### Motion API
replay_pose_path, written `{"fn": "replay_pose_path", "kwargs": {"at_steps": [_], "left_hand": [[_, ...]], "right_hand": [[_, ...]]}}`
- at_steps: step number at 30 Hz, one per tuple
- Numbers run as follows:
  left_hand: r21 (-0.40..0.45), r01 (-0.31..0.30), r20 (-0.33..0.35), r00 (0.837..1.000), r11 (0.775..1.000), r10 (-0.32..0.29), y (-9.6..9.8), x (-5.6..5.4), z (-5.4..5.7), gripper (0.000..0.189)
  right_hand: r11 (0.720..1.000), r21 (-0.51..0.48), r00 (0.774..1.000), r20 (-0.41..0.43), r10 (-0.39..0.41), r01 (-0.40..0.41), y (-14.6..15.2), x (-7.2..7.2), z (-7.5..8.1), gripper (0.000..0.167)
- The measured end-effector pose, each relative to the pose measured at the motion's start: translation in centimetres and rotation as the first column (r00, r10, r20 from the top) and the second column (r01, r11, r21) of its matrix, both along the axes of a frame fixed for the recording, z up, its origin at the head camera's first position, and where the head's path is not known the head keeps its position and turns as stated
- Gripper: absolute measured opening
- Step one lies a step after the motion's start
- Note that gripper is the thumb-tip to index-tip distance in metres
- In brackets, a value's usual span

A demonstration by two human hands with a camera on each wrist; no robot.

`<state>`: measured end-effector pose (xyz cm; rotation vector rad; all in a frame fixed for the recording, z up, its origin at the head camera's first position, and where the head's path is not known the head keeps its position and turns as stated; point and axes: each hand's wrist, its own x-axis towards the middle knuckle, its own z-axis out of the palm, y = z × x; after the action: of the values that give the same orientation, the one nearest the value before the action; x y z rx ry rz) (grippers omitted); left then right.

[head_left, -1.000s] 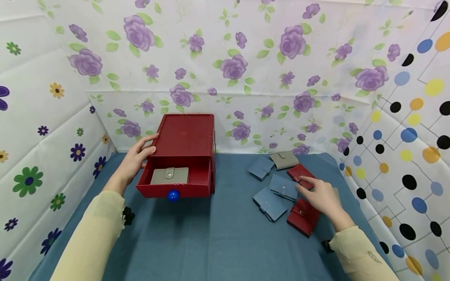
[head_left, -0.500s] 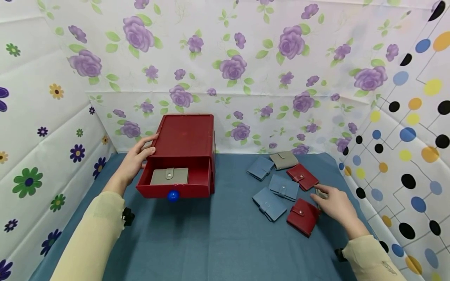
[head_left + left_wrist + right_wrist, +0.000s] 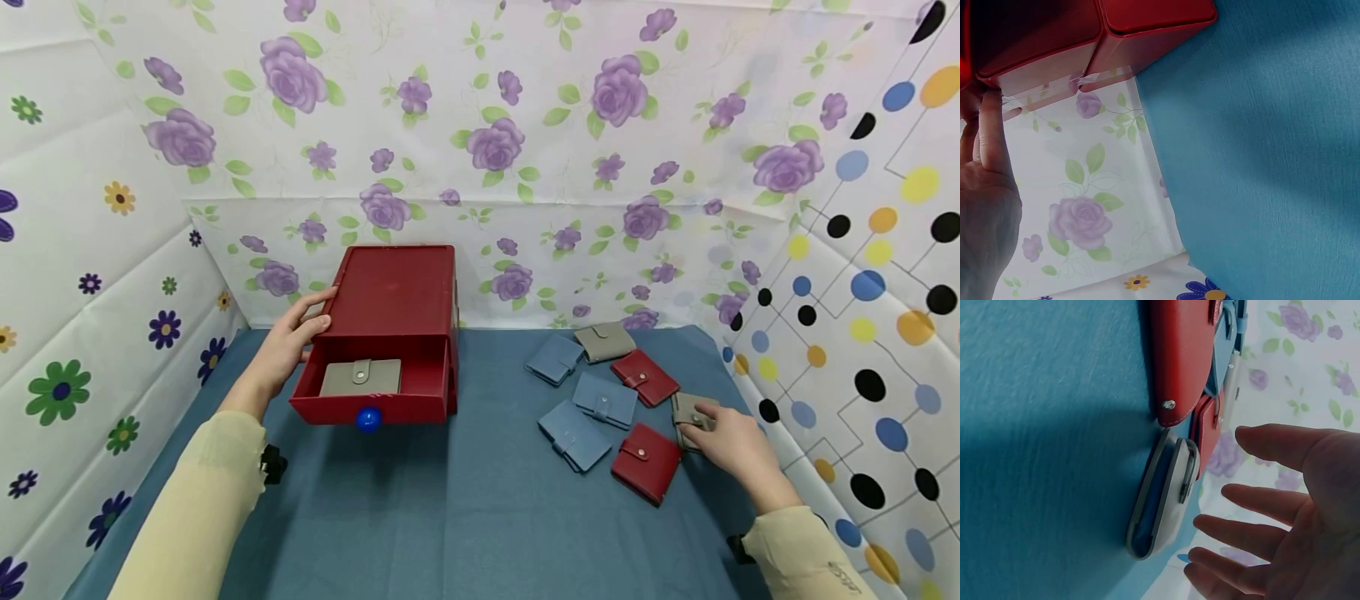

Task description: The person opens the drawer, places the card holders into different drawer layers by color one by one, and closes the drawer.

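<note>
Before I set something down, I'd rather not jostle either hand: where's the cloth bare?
The blue cloth is bare between the red drawer unit and the wallets, and in front, between the sleeves. It's crowded around the wallets, with the right hand at the rightmost grey one.

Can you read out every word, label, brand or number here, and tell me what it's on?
No text can be read in any view.
Cream fabric right sleeve: a small mark, too small to make out.
Rectangular leather-look red, blue and grey wallets: no readable lettering.
Glossy red box-shaped drawer unit: none visible.
</note>
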<state>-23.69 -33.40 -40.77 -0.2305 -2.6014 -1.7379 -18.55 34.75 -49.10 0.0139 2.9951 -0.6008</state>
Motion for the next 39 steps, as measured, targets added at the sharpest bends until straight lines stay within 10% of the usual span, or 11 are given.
{"fn": "replay_pose_path", "kwargs": {"at_steps": [39], "left_hand": [[0.016,0.002,-0.007,1.0,1.0,-0.002,0.0,0.1,-0.2,0.061]], "right_hand": [[0.99,0.04,0.985,0.104,-0.138,0.134,1.0,-1.6,-2.2,0.097]]}}
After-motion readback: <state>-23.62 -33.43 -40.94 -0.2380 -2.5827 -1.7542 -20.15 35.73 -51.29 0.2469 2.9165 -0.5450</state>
